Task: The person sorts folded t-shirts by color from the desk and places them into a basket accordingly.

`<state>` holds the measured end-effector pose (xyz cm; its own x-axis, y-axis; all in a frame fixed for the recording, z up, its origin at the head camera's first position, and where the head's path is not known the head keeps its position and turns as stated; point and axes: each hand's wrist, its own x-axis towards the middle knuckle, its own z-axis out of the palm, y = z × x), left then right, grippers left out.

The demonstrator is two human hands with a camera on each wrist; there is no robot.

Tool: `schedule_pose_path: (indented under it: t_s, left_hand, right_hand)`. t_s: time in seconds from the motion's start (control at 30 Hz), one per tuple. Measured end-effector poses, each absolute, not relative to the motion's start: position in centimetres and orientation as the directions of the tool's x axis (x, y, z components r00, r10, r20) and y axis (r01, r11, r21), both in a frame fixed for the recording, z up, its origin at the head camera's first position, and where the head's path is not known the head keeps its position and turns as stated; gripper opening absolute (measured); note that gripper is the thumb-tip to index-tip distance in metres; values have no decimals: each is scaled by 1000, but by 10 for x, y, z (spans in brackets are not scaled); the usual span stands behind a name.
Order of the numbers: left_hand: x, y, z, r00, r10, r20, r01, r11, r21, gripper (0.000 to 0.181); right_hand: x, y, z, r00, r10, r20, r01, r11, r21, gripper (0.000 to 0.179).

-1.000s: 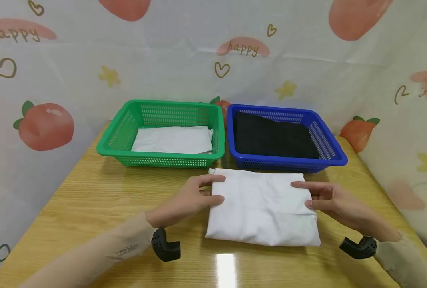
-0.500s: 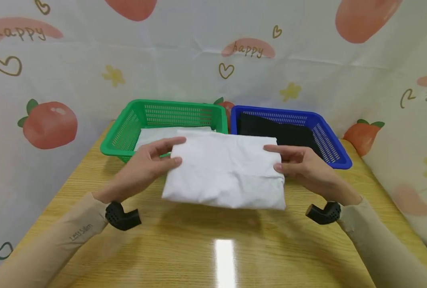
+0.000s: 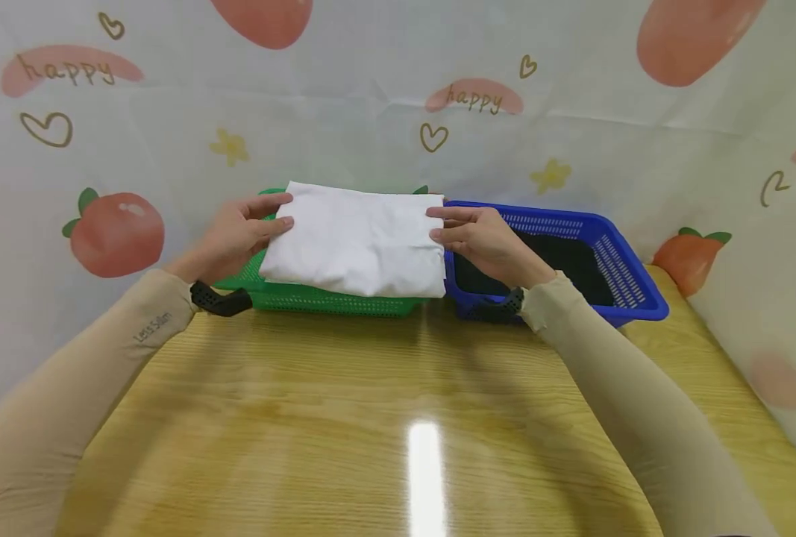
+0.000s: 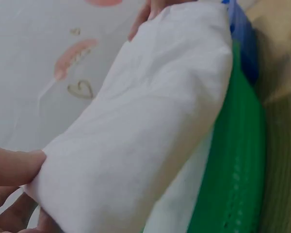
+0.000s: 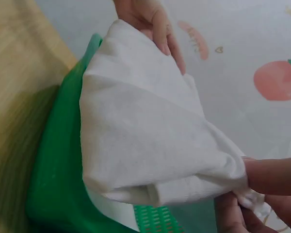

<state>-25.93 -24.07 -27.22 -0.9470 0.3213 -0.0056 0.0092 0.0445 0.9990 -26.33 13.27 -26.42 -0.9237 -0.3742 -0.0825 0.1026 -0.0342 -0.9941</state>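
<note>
A folded white cloth [image 3: 360,239] is held up over the green basket [image 3: 330,302], covering most of it in the head view. My left hand [image 3: 233,231] pinches the cloth's left edge between thumb and fingers. On the opposite edge my right hand [image 3: 481,239] pinches it the same way, just in front of the blue basket [image 3: 632,276]. Beneath the held cloth, the left wrist view shows part of another white cloth [image 4: 177,204] inside the green basket. In the right wrist view the layered folds of the held cloth [image 5: 140,121] sag slightly.
Black folded fabric [image 3: 559,257] lies in the blue basket, which stands right of the green one. Both are at the back of a wooden table [image 3: 344,403], against a printed white backdrop [image 3: 357,97].
Both hands have lifted the folded white cloth from the table in front of the blue basket and carried it left and back, over the green basket. The head view has shifted slightly.
</note>
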Motion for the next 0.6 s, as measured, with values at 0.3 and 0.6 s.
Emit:
schedule_pose_path:
  t_s: [0.3, 0.6]
  left_hand:
    - [-287, -264, -285, -905, 403, -135, -49, 216, 975, 59]
    - [-299, -263, -289, -905, 395, -157, 14, 396, 918, 64]
  right_hand:
    - [-286, 104, -287, -935, -333, -120, 107, 60, -993, 46]
    - [-293, 89, -297, -933, -341, -115, 33, 237, -971, 53]
